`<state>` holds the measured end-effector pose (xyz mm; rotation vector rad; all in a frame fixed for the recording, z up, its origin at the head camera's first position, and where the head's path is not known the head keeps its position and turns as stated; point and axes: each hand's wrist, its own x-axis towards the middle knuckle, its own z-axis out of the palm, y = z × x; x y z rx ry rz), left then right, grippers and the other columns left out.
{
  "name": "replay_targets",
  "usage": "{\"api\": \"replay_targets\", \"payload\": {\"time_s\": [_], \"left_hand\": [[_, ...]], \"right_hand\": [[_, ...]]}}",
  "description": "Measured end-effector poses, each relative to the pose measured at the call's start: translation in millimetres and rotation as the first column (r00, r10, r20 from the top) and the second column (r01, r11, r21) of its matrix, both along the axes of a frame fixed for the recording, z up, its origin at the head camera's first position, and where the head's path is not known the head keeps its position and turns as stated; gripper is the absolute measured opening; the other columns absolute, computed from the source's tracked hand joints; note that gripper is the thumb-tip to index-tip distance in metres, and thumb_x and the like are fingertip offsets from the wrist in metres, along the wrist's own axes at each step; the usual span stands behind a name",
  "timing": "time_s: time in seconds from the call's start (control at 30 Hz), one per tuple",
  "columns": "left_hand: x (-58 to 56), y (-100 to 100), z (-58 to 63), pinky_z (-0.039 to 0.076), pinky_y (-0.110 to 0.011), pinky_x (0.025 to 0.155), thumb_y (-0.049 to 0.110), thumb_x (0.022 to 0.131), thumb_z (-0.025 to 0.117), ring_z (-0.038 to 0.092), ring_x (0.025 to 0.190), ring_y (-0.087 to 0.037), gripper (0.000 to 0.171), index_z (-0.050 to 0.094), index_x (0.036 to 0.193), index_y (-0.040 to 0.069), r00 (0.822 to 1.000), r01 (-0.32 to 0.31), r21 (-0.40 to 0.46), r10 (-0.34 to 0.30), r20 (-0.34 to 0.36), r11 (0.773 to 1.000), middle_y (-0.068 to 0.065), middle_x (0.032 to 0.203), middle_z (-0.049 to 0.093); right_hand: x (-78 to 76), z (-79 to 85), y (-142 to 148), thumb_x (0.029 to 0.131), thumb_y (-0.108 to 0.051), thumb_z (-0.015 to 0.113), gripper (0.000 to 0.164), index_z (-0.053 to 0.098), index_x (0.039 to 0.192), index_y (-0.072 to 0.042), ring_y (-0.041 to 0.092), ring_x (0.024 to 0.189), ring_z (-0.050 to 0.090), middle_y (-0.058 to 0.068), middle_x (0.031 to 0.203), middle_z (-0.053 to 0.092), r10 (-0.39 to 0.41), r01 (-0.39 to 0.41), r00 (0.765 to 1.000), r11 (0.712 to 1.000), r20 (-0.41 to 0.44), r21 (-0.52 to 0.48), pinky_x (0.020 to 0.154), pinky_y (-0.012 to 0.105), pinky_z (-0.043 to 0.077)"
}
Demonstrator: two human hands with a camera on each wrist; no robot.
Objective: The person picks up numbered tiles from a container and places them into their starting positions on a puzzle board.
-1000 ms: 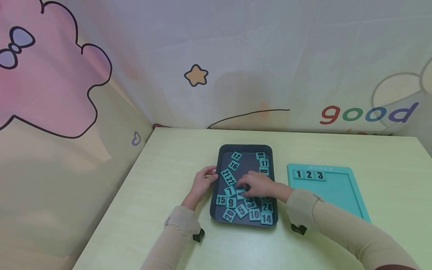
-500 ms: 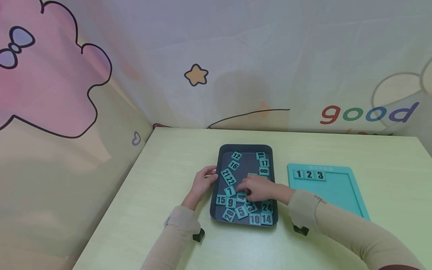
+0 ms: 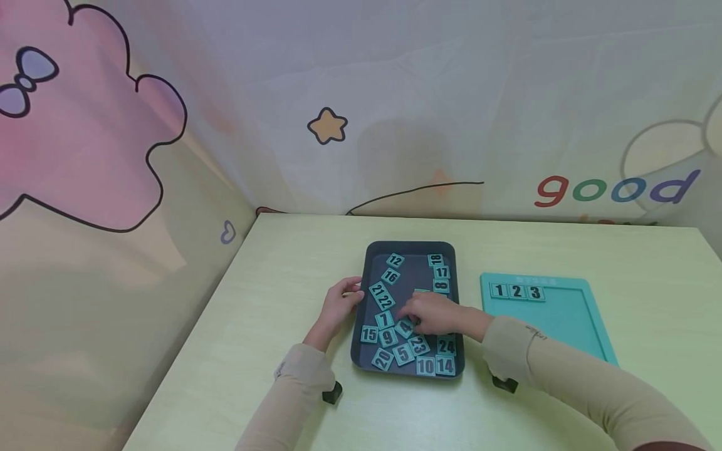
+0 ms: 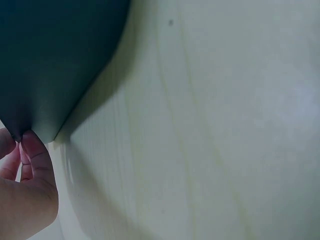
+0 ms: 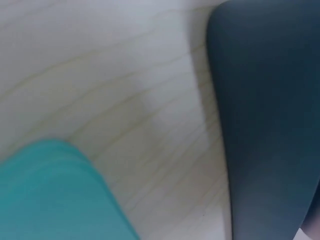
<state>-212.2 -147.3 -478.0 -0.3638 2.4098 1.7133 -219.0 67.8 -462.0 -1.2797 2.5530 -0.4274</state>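
Left grip point(image 3: 340, 302) narrow on tray point(image 4: 60, 55)

The tray point(image 3: 414, 269) is dark grey, the black-numbered tiles point(image 3: 403, 354) teal, the board point(image 3: 558, 326) turquoise.

A pale wood-grained bench point(image 3: 395, 413) fills six o'clock below a light wall point(image 3: 423, 69) printed with a pink cartoon shape point(image 3: 96, 138) at ten, an orange star point(image 3: 328, 126) between eleven and twelve, and colourful "good" lettering point(image 3: 628, 191) near three.
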Motion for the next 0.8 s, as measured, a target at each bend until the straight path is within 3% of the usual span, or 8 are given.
{"api": "replay_targets", "payload": {"time_s": [0.23, 0.5, 0.8], "left_hand": [[-0.6, -0.7, -2.0, 0.045, -0.032, 0.084, 0.013, 0.088, 0.051, 0.051, 0.092, -0.019, 0.034, 0.051, 0.122, 0.013, 1.000, 0.008, 0.002, -0.008, -0.006, 1.000, -0.009, 0.110, 0.052], [-1.7, -0.6, -3.1, 0.045, -0.032, 0.084, 0.013, 0.088, 0.052, 0.051, 0.093, -0.019, 0.034, 0.051, 0.122, 0.013, 1.000, -0.002, -0.008, 0.002, 0.001, 1.000, -0.008, 0.109, 0.052], [-2.1, 0.5, -2.3, 0.045, -0.032, 0.084, 0.013, 0.088, 0.051, 0.050, 0.094, -0.019, 0.034, 0.051, 0.122, 0.014, 1.000, 0.000, -0.017, 0.000, 0.003, 1.000, -0.008, 0.109, 0.052]], "right_hand": [[1.7, -1.5, 2.2, 0.072, -0.017, 0.067, 0.031, 0.066, 0.103, -0.011, 0.008, 0.066, 0.037, -0.009, 0.062, 0.045, -0.022, 0.021, 1.000, 1.000, -0.018, -0.014, 0.059, 0.021, 0.032], [0.6, 13.0, 14.8, 0.074, -0.019, 0.067, 0.032, 0.064, 0.104, -0.008, 0.013, 0.090, 0.052, 0.001, 0.098, 0.061, -0.079, 0.079, 0.997, 0.996, 0.013, -0.035, 0.081, 0.030, 0.046], [-4.9, 38.1, 43.4, 0.074, -0.017, 0.067, 0.027, 0.061, 0.099, -0.007, 0.014, 0.079, 0.055, 0.001, 0.091, 0.061, -0.168, 0.171, 0.985, 0.982, 0.036, -0.084, 0.070, 0.027, 0.047]]}}
